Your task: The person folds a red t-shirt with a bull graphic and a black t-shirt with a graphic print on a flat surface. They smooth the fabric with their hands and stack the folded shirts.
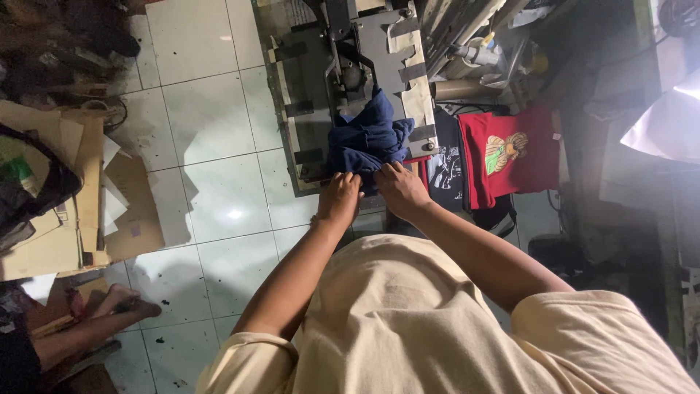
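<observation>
Both hands at near edge of bunched navy-blue cloth garment, which lies on a grey metal press platen. Left hand pinches the hem, fingers closed on fabric; right hand grips the hem just beside it. Red printed T-shirt lies to the right. White tiled floor below.

Pale tiled floor with glare, cardboard sheets left, dim cluttered right side
</observation>
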